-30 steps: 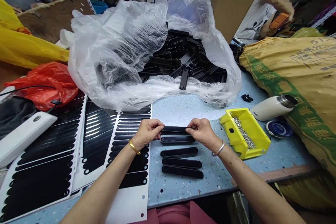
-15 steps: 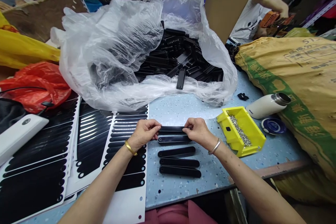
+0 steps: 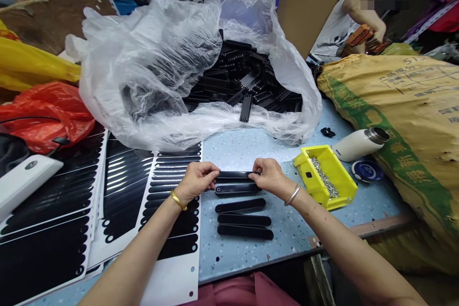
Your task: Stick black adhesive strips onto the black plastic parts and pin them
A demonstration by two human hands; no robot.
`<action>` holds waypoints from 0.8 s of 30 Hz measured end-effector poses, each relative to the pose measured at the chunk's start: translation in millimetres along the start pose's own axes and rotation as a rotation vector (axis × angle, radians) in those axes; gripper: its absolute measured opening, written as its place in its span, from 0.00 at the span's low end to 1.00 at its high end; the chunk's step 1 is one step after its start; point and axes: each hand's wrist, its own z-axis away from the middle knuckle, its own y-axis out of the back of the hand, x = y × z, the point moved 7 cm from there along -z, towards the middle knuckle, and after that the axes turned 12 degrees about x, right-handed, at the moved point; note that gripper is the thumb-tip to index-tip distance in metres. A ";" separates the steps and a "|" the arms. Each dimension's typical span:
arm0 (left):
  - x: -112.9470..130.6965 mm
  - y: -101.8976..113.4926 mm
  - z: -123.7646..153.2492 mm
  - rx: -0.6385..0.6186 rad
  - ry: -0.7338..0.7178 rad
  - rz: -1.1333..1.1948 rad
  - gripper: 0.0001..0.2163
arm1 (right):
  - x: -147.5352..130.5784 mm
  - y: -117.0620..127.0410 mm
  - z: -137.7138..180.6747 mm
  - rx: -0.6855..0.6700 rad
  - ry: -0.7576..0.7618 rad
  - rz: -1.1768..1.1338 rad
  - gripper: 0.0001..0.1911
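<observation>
Pinching a black bar (image 3: pixel 234 175) at both ends: left hand (image 3: pixel 198 180), right hand (image 3: pixel 271 175), inside the table's (image 3: pixel 236 265) near edge. Uneven pressure could skew it.

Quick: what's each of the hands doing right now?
Left hand: closed, pinching the left end of the black strip.
Right hand: closed, gripping the same strip near its right end.

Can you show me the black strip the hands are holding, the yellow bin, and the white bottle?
Held black strip (image 3: pixel 234 175): head view, middle of its length.
Yellow bin (image 3: pixel 316 184): head view, outside of its left wall.
White bottle (image 3: pixel 353 147): head view, middle of its body.
</observation>
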 end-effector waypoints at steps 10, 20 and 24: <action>4.6 -0.3 2.0 0.001 -0.004 0.003 0.08 | 15.3 -8.8 0.9 0.047 -0.079 -0.182 0.07; 1.2 0.0 1.2 0.008 0.011 0.001 0.09 | 10.3 -2.1 -7.9 -0.027 -0.064 0.083 0.06; 0.3 -0.1 0.3 -0.004 0.000 0.008 0.09 | 2.8 4.1 -6.7 -0.026 -0.011 0.149 0.06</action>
